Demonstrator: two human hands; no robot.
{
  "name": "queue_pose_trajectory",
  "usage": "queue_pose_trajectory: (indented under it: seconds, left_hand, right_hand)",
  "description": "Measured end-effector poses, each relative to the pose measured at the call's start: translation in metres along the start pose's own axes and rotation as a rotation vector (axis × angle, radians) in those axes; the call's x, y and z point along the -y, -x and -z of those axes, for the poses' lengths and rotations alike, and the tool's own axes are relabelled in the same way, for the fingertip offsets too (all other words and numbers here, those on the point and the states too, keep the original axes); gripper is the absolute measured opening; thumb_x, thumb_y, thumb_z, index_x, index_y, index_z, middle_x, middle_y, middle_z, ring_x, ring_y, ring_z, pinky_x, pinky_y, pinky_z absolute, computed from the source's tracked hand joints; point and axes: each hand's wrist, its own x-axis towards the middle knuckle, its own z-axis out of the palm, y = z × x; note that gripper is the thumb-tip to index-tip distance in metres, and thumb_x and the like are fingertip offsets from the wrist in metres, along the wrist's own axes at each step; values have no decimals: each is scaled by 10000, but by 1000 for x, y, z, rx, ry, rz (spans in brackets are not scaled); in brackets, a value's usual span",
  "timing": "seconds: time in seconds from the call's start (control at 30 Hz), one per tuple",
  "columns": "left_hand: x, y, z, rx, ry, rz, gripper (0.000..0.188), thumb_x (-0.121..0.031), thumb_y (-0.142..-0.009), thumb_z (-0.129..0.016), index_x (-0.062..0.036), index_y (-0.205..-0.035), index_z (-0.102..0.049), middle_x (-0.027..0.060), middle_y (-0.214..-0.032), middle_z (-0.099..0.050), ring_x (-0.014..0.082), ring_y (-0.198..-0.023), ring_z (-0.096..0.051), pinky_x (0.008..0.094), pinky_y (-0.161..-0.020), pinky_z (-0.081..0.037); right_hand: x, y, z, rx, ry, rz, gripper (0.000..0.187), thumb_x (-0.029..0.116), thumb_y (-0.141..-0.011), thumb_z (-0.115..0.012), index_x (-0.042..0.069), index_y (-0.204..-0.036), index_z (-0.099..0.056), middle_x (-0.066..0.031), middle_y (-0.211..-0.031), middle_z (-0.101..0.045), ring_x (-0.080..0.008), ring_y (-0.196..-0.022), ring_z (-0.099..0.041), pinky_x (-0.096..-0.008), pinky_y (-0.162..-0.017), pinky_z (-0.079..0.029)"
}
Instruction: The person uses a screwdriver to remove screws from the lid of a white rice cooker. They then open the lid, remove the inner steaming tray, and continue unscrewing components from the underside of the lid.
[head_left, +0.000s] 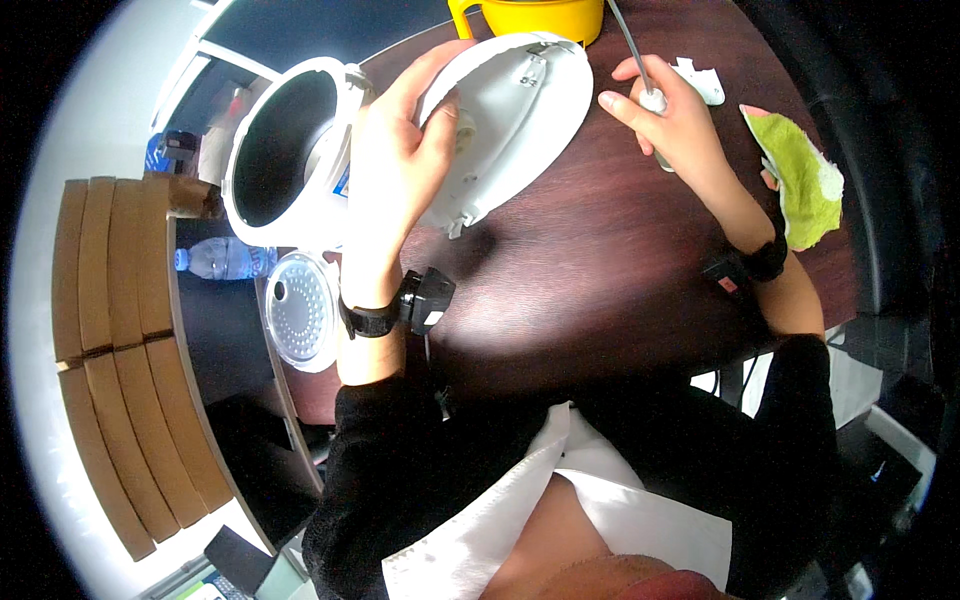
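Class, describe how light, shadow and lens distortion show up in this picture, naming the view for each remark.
Head view: a bright patch of light on the dark table; head view: a dark, soft-edged shadow on it near the lower end of the white cover; head view: cardboard boxes at the left bend in the fisheye, and the corners go black.

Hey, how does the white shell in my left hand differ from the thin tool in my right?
The white shell is broad, oval and hollow, while the thin tool is long and narrow. The shell is white; the tool has a gray shaft. Both are held, one in your left hand, one in your right hand.
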Motion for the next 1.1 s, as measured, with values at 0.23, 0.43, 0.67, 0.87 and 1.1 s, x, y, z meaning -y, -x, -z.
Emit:
queue_pose_trajectory:
  seconds: [0.23,0.43,0.67,0.87,1.1]
  left_hand:
    - [-15,7,9,172,2,49,335,-75,-835,-568,-55,-1170,-570,137,-1017,-656,186,-835,-658,265,-747,-505]
    - [-14,9,14,187,-2,-16,388,-161,-788,-664,-32,-1137,-555,144,-957,-654,203,-684,-640,291,-626,-503]
    - [-8,16,14,201,-105,58,449,-178,-773,-705,-51,-1161,-516,175,-955,-652,284,-855,-662,351,-754,-520]
    - [-14,17,9,167,-108,142,469,-199,-795,-692,-44,-1193,-497,208,-946,-654,293,-789,-680,352,-705,-538]
    - [11,29,1,111,-144,164,494,-292,-773,-731,-22,-1143,-546,177,-925,-671,236,-781,-681,332,-682,-535]
  right_hand:
    - [49,-7,-13,-174,338,469,397,203,-750,-759,73,-1091,-602,-10,-859,-643,-134,-853,-632,-244,-676,-496]
    - [51,-22,-12,-128,556,560,276,244,-768,-716,45,-942,-638,-87,-808,-638,-245,-713,-642,-321,-636,-493]
    - [47,-14,1,-118,535,448,207,175,-817,-661,12,-943,-641,-116,-802,-627,-240,-726,-634,-314,-634,-480]
    - [40,-15,8,-109,429,453,224,187,-793,-677,-6,-900,-636,-157,-790,-612,-324,-714,-625,-346,-617,-478]
    - [26,-17,18,-127,346,402,213,177,-806,-652,-18,-888,-634,-196,-800,-621,-339,-730,-632,-353,-623,-483]
